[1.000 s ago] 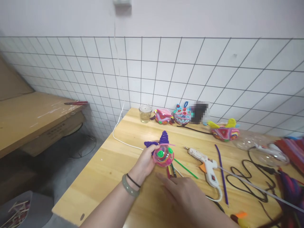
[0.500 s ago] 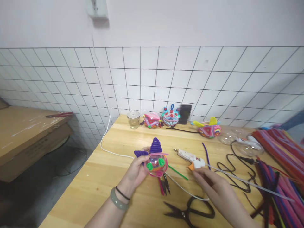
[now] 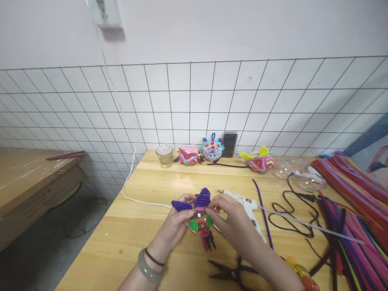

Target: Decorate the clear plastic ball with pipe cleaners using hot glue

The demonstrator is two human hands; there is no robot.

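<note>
a long pale wooden table (image 3: 142, 246) runs along a wall of white tiles with dark grout (image 3: 188, 105). on the table's right side lies a big heap of red, pink and purple pipe cleaners (image 3: 357, 210), with a tangled black cord (image 3: 291, 212) just beside it. a white hot-glue gun (image 3: 245, 208) lies near the middle, partly behind the right hand, and a single purple pipe cleaner (image 3: 262, 202) lies next to it. three finished multicoloured pipe-cleaner figures (image 3: 212, 150) stand in a row at the back edge, with a small clear glass jar (image 3: 164, 155) to their left. black scissors (image 3: 233, 271) lie at the near edge.

the left hand (image 3: 174, 224) is curled around a small round pink and clear ornament with green pipe-cleaner dots and purple coiled horns (image 3: 198, 214), gripping it from the left, fingers on its far side and thumb on the near side. the ornament is held just above the table's middle, between both hands. the right hand (image 3: 232, 220) meets it from the right, thumb and forefinger pinched at its top by the upright purple coil, so the ornament sits at the fingertips of both hands. a grey-green bangle (image 3: 147, 264) circles the left wrist.
</note>
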